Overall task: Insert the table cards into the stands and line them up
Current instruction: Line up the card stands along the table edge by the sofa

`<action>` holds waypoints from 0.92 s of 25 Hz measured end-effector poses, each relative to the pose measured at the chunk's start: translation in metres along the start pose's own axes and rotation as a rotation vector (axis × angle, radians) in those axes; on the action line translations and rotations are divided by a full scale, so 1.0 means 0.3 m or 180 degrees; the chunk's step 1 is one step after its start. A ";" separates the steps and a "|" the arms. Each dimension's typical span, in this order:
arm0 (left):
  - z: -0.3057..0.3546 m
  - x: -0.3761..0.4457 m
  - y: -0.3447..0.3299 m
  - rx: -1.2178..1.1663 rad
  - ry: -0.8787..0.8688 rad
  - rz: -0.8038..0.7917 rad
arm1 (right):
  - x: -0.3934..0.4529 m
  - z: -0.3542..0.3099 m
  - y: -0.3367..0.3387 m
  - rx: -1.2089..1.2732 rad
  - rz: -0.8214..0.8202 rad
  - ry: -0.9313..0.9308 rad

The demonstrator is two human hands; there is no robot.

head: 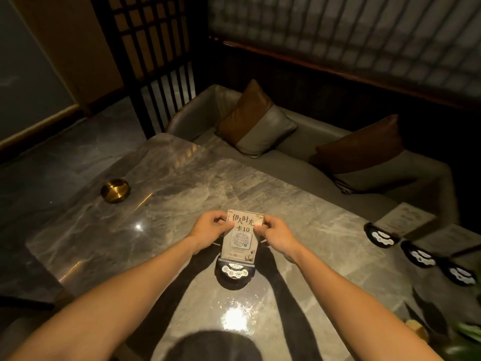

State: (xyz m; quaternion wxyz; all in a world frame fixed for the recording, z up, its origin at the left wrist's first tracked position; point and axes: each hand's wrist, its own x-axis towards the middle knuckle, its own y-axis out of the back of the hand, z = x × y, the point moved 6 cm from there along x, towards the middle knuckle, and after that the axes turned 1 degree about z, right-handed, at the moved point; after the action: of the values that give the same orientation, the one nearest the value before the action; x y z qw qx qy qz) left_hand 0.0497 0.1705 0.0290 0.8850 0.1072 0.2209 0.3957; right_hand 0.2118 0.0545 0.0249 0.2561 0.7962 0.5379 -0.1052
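— Where are we?
— At a grey marble bench (pixel 161 230) in a dim booth, sofa (pixel 299 162) at one o'clock, brass ashtray (pixel 115 191) at ten.
— And the card?
— Our left hand (pixel 209 228) and right hand (pixel 273 231) pinch the table card's (pixel 242 234) top corners; its foot sits in the black stand (pixel 235 272), centre. Three more stands (pixel 421 255) line up at three o'clock.

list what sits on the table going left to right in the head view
brass ashtray → left hand → table card in its black stand → right hand → row of three black stands with cards at the right edge
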 end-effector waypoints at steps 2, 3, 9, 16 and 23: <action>0.073 0.033 -0.087 -0.0076 -0.0094 -0.0139 | -0.019 0.020 0.109 0.0033 0.0118 -0.0037; 0.111 0.051 -0.140 -0.0102 -0.0133 -0.0226 | -0.031 0.032 0.171 0.0036 0.0182 -0.0052; 0.311 0.147 -0.425 -0.0065 -0.0352 -0.0595 | -0.094 0.083 0.506 0.0077 0.0522 -0.0091; 0.521 0.304 -0.729 0.0118 -0.0625 -0.0693 | -0.063 0.132 0.896 -0.0754 0.0846 0.0080; 0.622 0.498 -0.981 0.0544 -0.0934 -0.0688 | 0.030 0.180 1.169 -0.2059 0.1050 0.0139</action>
State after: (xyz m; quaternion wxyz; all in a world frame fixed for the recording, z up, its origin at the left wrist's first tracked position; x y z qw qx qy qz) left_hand 0.4188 0.0841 0.0401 0.9327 0.2141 0.1325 0.2584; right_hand 0.5405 -0.0682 0.0787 0.4968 0.7522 0.4130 0.1301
